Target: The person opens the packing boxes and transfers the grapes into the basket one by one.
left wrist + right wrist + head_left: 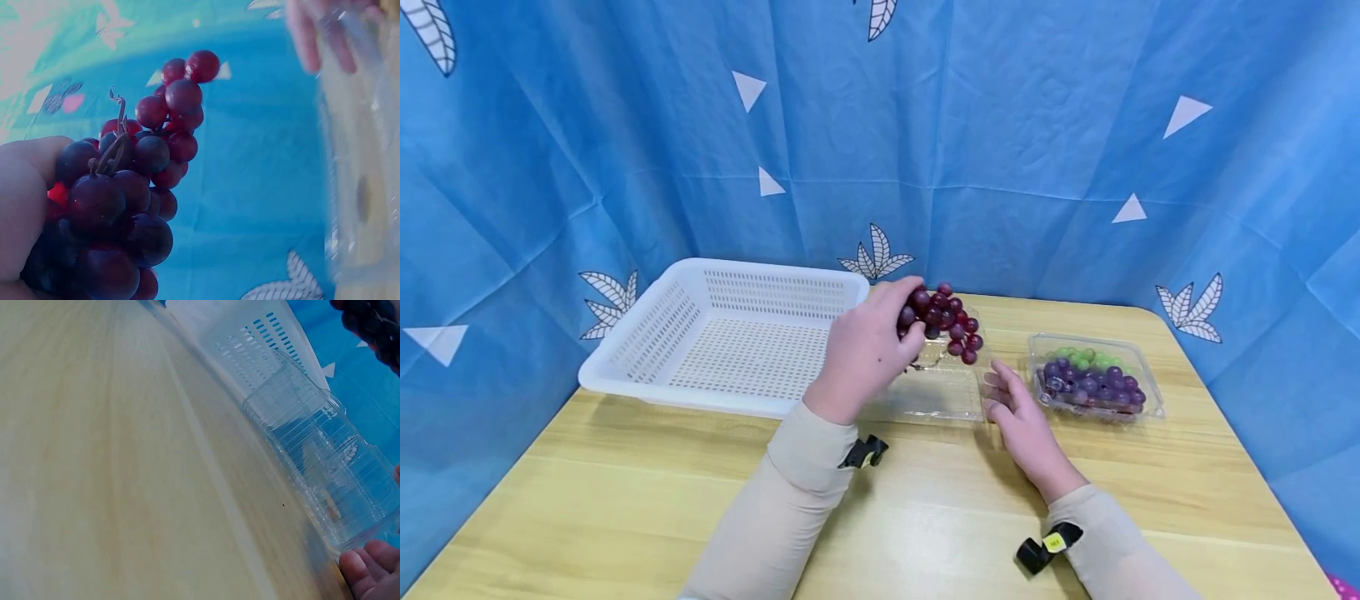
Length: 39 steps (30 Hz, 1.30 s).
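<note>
A bunch of dark red grapes [957, 321] is held up by my left hand [868, 346], thumb and fingers around its thicker end. The left wrist view shows its curled brown stem and the grapes [134, 187] tapering away from my hand. Under the bunch lies a clear plastic clamshell box [932, 400], see-through, with the table showing beneath. My right hand [1022, 425] is at the box's right end, fingers loosely bent, fingertips right at its edge. In the right wrist view, fingertips [356, 565] sit beside a corner of the box [325, 469].
A white slotted plastic basket [655, 333] stands on the left, close to the clamshell box. At the right, another clear box [1037, 346] contains green and purple grapes [1090, 379]. A blue patterned curtain [1022, 167] hangs behind the wooden table [925, 508].
</note>
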Each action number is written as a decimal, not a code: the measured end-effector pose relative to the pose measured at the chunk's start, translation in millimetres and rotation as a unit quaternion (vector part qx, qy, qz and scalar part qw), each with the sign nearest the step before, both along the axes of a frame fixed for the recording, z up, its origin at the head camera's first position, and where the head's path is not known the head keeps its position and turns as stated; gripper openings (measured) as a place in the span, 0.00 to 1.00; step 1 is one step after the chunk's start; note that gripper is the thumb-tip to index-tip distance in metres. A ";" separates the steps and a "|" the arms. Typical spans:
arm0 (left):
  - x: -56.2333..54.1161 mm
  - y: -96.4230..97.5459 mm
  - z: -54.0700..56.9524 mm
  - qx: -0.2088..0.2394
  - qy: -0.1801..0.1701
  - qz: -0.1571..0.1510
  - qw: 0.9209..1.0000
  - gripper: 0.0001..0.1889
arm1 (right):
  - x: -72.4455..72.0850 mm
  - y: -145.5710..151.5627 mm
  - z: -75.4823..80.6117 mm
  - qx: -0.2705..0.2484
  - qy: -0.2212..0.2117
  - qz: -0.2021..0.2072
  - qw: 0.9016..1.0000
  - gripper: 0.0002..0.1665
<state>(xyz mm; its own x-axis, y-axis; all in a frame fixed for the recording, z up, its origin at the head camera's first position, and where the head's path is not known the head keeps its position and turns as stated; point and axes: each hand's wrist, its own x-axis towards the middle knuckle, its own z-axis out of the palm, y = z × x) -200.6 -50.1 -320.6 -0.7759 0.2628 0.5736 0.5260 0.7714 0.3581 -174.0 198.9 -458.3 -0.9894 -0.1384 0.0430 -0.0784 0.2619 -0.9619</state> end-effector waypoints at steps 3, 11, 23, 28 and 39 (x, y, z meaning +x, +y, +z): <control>-0.7 -13.4 8.2 0.022 -0.009 0.023 0.999 0.28 | 0.7 0.1 2.0 0.001 0.000 0.002 1.000 0.39; -0.6 -51.0 23.6 0.072 -0.016 0.095 0.993 0.27 | -0.7 1.9 0.4 0.015 0.003 0.002 1.000 0.39; 6.0 -95.7 46.4 0.093 0.015 0.152 0.984 0.25 | -4.0 1.2 0.8 0.011 0.000 0.003 1.000 0.39; -20.2 -97.0 60.2 -0.034 -0.031 0.149 0.988 0.25 | -3.9 5.8 2.3 0.015 -0.005 -0.002 1.000 0.40; -81.1 -102.9 23.9 -0.201 -0.195 0.152 0.948 0.23 | 0.0 2.5 0.1 -0.007 -0.012 0.002 1.000 0.39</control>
